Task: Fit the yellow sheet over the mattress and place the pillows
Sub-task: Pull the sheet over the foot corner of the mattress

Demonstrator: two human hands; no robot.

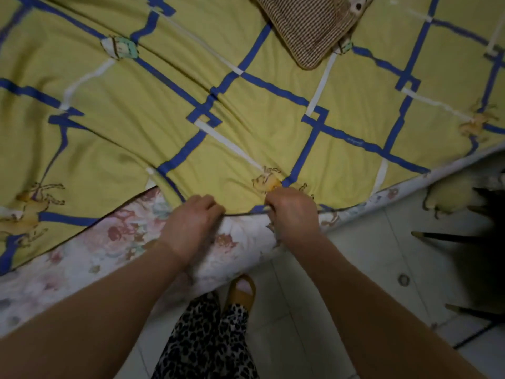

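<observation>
sheet: yellow sheet (246,119) with a blue grid print covers most of the frame. It is wrinkled, and its near hem stops at lower centre.
mattress: floral mattress (109,242) shows bare along lower left and under your hands. Its rounded corner is at lower centre.
left hand: your left hand (191,217) has its fingers curled over the hem, gripping it.
right hand: your right hand (293,212), near the left, has curled fingers pinching the same hem.
pillow: woven brown pillow (306,26) lies on the sheet at top centre. A spotted item touches it at the top edge, too cropped to name.
step: looks like fitting the hem over this corner. The sheet is not yet seated and final pillow placing is not done.
next move: you likely need to draw the hem toward you and down over the corner, then tuck it under. The bare lower-left strip needs the same.
edges: the hem slants up-left away from your hands. Toward the right the sheet reaches the mattress edge.
room: open tiled floor (341,283) at lower right. Dark furniture legs (451,237) stand near the bed at the right edge, and your slippered foot (241,289) is just below the corner.
</observation>
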